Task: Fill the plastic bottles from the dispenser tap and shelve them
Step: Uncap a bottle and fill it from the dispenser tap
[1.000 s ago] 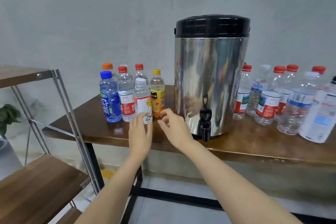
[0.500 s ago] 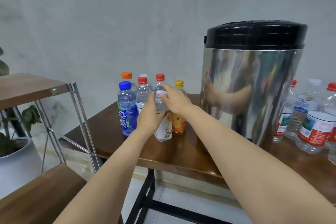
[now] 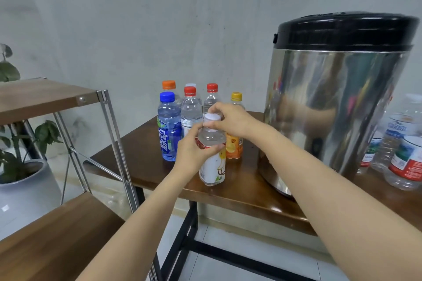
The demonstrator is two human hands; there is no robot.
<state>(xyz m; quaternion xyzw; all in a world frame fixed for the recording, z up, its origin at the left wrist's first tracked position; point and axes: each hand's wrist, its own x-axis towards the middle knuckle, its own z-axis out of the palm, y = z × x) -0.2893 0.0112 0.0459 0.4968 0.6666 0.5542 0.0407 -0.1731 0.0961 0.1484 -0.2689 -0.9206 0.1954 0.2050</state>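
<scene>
I have my left hand (image 3: 194, 153) wrapped round the shoulder of the white-labelled bottle (image 3: 213, 166), fingers curled on its far side and thumb across the front. My right hand (image 3: 233, 121) sits directly above it, thumb and fingertips pinching the white cap (image 3: 212, 117). The bottle stands upright on the table (image 3: 239, 191), just below and between both hands.

I judge this to be the start of one bottle's cycle: the cap is on, so it has to come off before anything can be filled. I cannot tell whether there is already water behind the label; the clear upper part gives no firm answer.

Just beyond my hands is a tight cluster of capped bottles, with the blue-capped bottle (image 3: 168, 132) to the left of my left hand and the yellow-capped bottle (image 3: 235, 146) tucked behind my right wrist. The dispenser (image 3: 338, 109) stands to the right of my right forearm. Its tap is not visible from here, so I would have to find it before bringing the bottle across. Further right, past the dispenser, more clear bottles (image 3: 408, 162) wait; they look empty to me.

The rack (image 3: 41, 96) is off to the left of my left arm, and none of the bottles I can see stands on it. So, as I read it, most of the job remains: uncap, fill, recap, shelve, then repeat.
</scene>
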